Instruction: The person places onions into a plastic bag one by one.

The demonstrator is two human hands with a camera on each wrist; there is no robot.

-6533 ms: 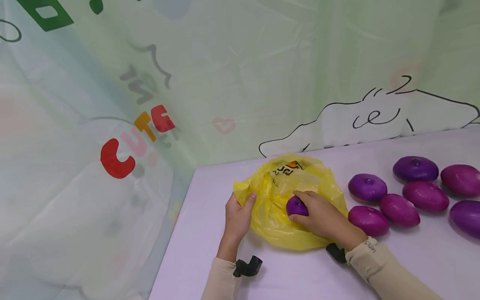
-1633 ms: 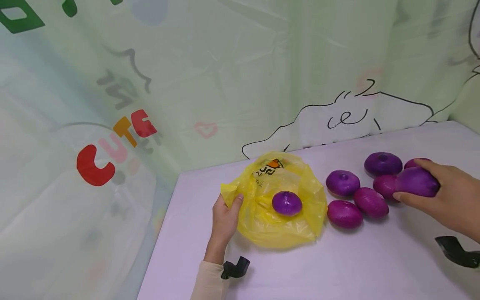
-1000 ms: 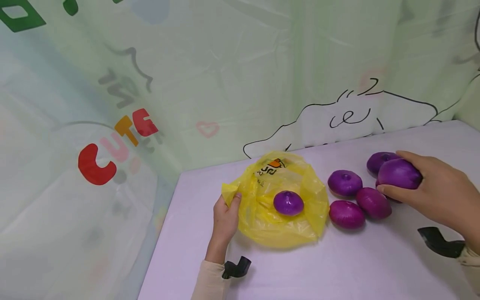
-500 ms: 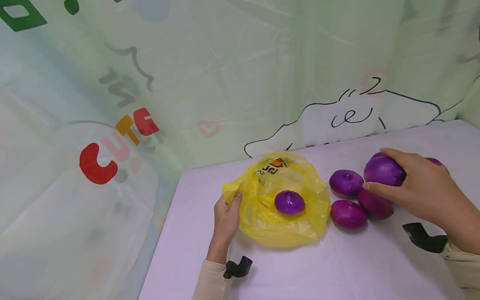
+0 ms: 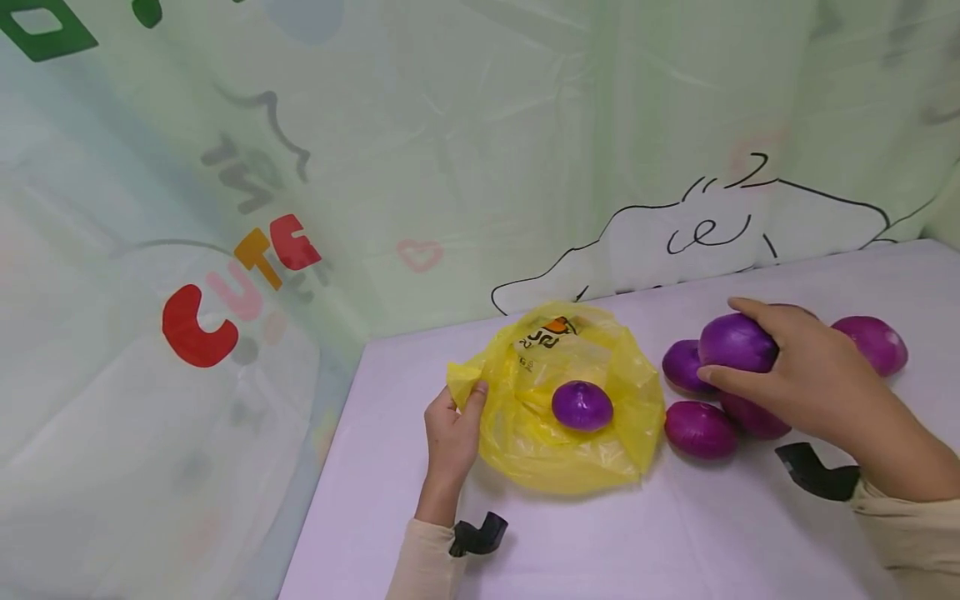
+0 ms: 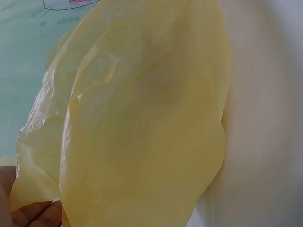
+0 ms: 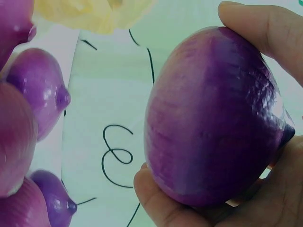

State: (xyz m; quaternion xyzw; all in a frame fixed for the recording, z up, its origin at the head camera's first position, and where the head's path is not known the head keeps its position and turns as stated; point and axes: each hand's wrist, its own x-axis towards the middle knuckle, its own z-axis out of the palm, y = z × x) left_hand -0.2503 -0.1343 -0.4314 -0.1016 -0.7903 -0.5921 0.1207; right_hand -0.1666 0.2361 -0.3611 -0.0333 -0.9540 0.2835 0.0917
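Note:
My left hand (image 5: 452,437) pinches the left rim of a yellow plastic bag (image 5: 570,467), its mouth spread wide. A purple onion (image 5: 582,406) lies in the bag. In the left wrist view the bag (image 6: 142,137) fills most of the picture, with the fingers at its lower left corner. My right hand (image 5: 817,383) grips another purple onion (image 5: 738,343), thumb on one side and fingers on the other, over the group beside the bag. Close up in the right wrist view, the held onion (image 7: 208,118) shows a smooth, glossy skin and a pointed tip.
Right of the bag sit more onions: a reddish one (image 5: 701,430) by its rim, a purple one (image 5: 681,367) partly covered by the held onion, and another (image 5: 873,344) beyond the right hand. A printed curtain (image 5: 450,167) hangs behind the white table (image 5: 600,550).
An onion was placed in the bag earlier and released. The right hand then took another from the right and has carried it leftward toward the bag. The left hand stays on the rim.

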